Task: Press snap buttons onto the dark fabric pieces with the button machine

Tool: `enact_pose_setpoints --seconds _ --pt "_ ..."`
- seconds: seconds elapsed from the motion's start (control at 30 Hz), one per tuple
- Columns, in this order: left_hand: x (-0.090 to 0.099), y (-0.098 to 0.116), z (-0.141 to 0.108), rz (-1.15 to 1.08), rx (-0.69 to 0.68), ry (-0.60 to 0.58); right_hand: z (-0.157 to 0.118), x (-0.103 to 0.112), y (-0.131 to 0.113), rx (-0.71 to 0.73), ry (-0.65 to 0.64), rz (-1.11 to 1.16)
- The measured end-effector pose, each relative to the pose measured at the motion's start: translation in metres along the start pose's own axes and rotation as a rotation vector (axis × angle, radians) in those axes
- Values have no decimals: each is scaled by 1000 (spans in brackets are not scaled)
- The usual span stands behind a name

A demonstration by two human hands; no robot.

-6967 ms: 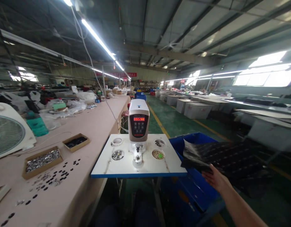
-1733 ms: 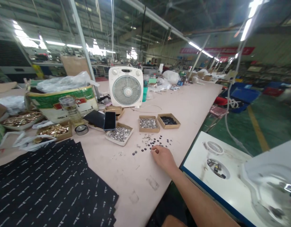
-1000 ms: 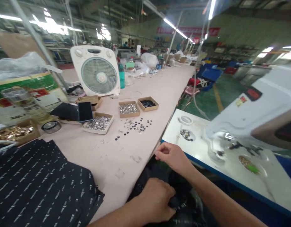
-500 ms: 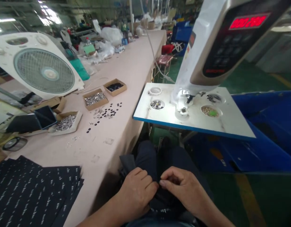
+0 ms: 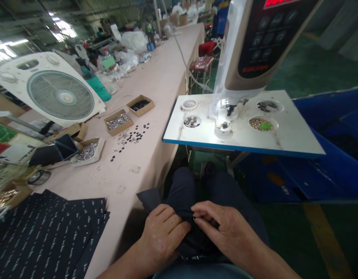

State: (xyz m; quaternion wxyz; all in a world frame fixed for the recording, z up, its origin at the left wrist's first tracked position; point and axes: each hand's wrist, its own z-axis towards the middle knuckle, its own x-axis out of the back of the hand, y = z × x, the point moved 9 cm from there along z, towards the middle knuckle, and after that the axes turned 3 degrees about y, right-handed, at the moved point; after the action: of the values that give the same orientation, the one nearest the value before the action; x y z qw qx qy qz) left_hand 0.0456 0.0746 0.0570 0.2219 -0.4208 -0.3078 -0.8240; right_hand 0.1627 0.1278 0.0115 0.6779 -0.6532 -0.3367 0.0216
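My left hand (image 5: 164, 232) is closed on a dark piece of fabric (image 5: 151, 198) over my lap; a corner of it sticks out above the wrist side. Below the hands, the cloth shows a row of small white marks. My right hand (image 5: 222, 224) pinches a tiny shiny metal piece (image 5: 193, 218) between thumb and forefinger, close to the left thumb and against the cloth. The piece is too small to tell its exact kind. Much of the fabric is hidden under both hands.
A snap-press machine (image 5: 240, 69) stands over a white table (image 5: 295, 131) with inset cups of small parts. On the long table (image 5: 155, 128) are boxes of metal parts (image 5: 118, 122), loose black caps (image 5: 135, 135), a fan (image 5: 62, 93) and stacked printed dark fabric (image 5: 45, 232).
My right hand has moved slightly up and left, and the tiny metal piece now shows at its fingertips. My left hand shifted slightly left. The camera view has tilted.
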Motion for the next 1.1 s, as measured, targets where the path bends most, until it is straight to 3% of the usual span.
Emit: enact_pose_setpoints --seconds 0.57,0.9,1.1 --pt "21 9 -1 43 -72 68 -7 7 -39 338 125 -169" --pt "22 6 -1 -30 -34 73 -17 -6 -50 502 46 -400" --pt "12 -1 -6 -95 37 43 -16 -16 -47 519 -64 -465"
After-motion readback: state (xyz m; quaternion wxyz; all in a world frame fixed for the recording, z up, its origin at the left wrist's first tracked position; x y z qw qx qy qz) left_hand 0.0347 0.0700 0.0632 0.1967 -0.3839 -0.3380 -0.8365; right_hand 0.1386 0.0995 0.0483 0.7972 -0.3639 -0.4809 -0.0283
